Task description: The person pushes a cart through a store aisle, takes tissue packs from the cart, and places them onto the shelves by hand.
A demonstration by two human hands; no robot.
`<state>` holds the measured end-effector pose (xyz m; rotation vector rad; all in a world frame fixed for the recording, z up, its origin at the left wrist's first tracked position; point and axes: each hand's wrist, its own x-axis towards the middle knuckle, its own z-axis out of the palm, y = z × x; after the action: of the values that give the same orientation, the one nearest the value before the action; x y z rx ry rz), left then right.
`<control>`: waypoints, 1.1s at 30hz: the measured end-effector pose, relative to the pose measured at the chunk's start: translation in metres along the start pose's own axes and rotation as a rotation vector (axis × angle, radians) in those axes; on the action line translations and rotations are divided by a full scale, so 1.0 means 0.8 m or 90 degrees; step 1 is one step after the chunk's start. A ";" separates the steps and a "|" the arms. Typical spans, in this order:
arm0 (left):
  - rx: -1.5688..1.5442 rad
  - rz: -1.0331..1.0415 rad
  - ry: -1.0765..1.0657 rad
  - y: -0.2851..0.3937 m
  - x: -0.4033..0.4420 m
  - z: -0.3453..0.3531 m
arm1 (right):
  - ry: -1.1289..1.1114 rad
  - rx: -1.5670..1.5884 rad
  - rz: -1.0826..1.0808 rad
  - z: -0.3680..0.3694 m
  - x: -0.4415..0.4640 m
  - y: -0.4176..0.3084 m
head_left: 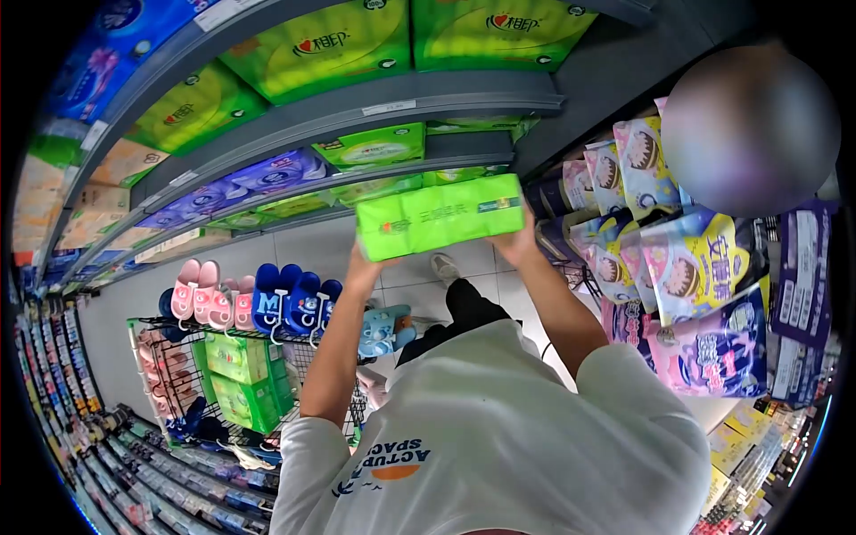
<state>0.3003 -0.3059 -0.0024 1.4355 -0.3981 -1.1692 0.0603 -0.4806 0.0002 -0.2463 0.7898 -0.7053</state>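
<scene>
A long bright green tissue pack [441, 218] is held up between my two hands, level in front of the shelves. My left hand [367, 266] grips its left end, most of the fingers hidden behind and under the pack. At the right end, my right hand [515, 242] holds the pack, its fingers partly hidden behind it. Just beyond the pack, a lower shelf [339, 173] carries green packs [373, 150] and purple packs [281, 169].
Large green packs [321, 49] fill an upper shelf. Hanging colourful bags [695, 267] are at the right. A wire rack [299, 357] with slippers [276, 299] and green packs [241, 383] stands at the lower left. A blurred round patch covers the upper right.
</scene>
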 end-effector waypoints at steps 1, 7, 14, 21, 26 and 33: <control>0.032 -0.010 -0.069 -0.001 0.013 0.016 | -0.014 0.010 -0.040 -0.011 0.010 -0.015; 0.091 0.004 -0.287 0.018 0.101 0.062 | -0.016 0.043 -0.222 -0.074 0.076 -0.090; -0.158 -0.065 -0.218 0.029 0.181 0.112 | 0.016 0.052 -0.182 -0.122 0.145 -0.128; -0.199 -0.035 -0.204 -0.006 0.257 0.124 | 0.100 0.043 -0.177 -0.118 0.210 -0.136; -0.183 -0.067 -0.195 -0.028 0.301 0.131 | 0.093 0.041 -0.167 -0.154 0.281 -0.146; -0.136 -0.064 -0.097 -0.021 0.330 0.164 | 0.187 0.000 -0.189 -0.082 0.289 -0.177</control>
<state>0.3030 -0.5836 -0.1032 1.1967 -0.2986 -1.3662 0.0583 -0.7363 -0.1113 -0.2660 1.0450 -1.0374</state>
